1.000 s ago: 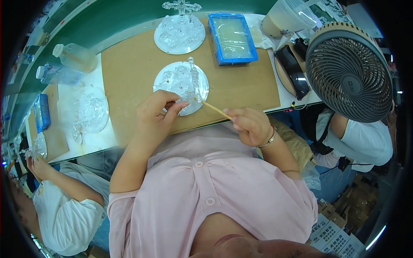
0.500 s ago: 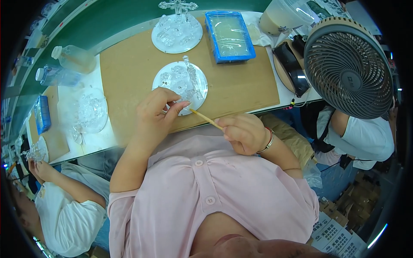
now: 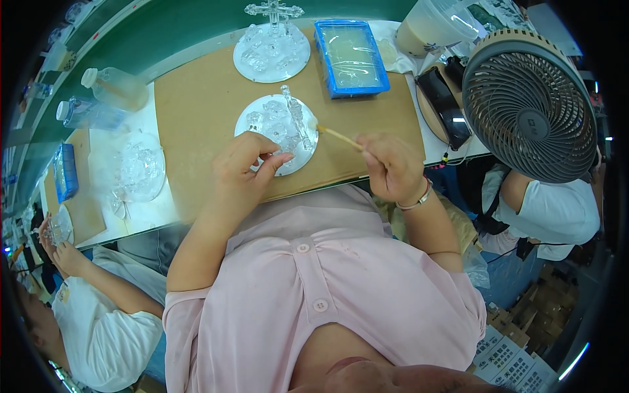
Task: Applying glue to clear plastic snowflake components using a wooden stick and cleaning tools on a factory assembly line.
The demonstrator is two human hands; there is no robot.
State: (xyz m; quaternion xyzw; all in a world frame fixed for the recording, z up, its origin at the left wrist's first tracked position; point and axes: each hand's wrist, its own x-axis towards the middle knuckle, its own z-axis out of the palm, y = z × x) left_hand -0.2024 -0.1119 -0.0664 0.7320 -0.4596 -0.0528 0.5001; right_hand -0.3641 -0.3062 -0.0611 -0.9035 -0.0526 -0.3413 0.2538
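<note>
My right hand grips a thin yellowish stick with a pale, blurred tip. The tip hovers by the right rim of a round white plate. Several clear, shaped pieces crowd the plate, and a long clear knobbed rod lies along its right side. At the plate's front left, my left hand is closed, thumb and fingers curled together near the clear pieces. What sits between those fingertips, if anything, is too small to make out.
Brown cardboard covers the table under the plate. Behind stand a second plate with a clear cross and a blue-rimmed box. A fan and sunglasses are right; bottles and a co-worker's hands left.
My right hand has moved up and to the right, bringing the stick's tip from the plate's front edge to its right rim. My left hand stays nearly in place.
</note>
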